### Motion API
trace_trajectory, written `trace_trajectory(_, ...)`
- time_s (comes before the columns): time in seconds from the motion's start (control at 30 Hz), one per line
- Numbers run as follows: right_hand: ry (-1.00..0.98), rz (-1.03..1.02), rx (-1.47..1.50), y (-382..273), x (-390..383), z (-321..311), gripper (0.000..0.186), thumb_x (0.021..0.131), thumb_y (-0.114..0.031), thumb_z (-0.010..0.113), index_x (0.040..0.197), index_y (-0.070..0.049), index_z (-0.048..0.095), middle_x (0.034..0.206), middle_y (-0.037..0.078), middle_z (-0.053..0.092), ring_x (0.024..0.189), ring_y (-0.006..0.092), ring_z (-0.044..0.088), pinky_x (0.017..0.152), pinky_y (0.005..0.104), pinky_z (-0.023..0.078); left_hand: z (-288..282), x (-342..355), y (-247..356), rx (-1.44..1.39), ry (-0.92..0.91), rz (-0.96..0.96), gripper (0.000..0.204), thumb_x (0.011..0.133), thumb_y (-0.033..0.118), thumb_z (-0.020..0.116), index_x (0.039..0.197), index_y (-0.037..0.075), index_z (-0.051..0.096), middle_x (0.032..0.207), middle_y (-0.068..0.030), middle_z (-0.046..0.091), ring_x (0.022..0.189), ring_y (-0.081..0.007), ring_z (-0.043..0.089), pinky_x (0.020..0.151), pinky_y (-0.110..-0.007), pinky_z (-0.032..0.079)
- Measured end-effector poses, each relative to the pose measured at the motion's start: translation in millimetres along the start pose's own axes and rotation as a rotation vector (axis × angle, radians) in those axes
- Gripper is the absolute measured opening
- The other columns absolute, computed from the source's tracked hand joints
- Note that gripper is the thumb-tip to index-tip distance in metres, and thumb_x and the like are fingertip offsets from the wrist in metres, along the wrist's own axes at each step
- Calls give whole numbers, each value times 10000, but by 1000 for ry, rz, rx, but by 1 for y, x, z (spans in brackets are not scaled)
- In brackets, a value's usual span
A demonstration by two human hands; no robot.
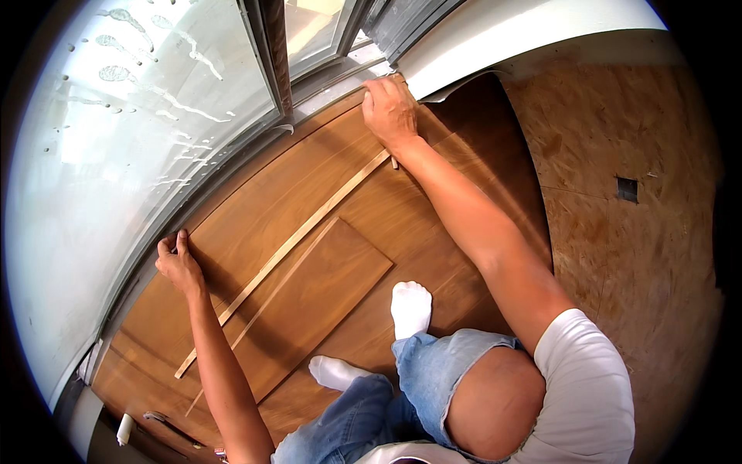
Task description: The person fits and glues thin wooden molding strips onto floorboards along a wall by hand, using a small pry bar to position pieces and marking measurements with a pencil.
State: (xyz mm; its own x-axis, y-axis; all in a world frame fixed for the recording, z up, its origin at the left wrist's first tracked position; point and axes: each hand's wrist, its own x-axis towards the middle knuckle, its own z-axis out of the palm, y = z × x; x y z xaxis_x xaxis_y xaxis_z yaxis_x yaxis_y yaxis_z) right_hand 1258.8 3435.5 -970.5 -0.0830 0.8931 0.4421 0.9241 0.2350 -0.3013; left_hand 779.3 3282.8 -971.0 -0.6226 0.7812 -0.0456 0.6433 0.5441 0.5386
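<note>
Looks to me like seating the edge board (301, 170) along the window track (332, 87). It runs between both sets of fingers, right under the frame. Left hand (179, 263) has thumb and finger slightly apart at the near end; right hand (393, 108) curls over the far end. Can't tell if either really pinches anything, tips are hidden. I'd press both ends evenly so one doesn't kick up, and watch the seam between your fingers. Mind the pale wood strip (282, 256) just below the right fingers, plus the loose plank (325, 301) beyond it.
</note>
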Motion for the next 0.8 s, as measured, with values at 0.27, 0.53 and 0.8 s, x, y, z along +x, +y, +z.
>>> trace_trajectory(0.27,-338,595,-213,18,20,-14,360,1002,-212,517,1243,12,662,1142,299,741,1115,470,709,980,538,551,8,13,-14,-83,34,-2,319,916,355,828,1011,57,768,998,-185,686,1061,-341,562,942,-451,474)
trace_trajectory(0.53,-216,678,-13,37,22,-1,443,981,-302,568,1303,-33,709,1191,279,747,1154,456,702,1013,490,536,-1,17,-19,-89,-63,-64,328,921,383,822,1021,76,764,1029,-196,676,1118,-362,560,983,-465,471)
trace_trajectory(0.8,-222,700,-62,28,25,-5,423,968,-318,576,1209,-13,745,1151,278,756,1131,455,708,1004,494,534,-3,6,-16,-9,-8,129,276,961,358,793,1013,91,751,957,-131,706,1082,-325,552,976,-446,455)
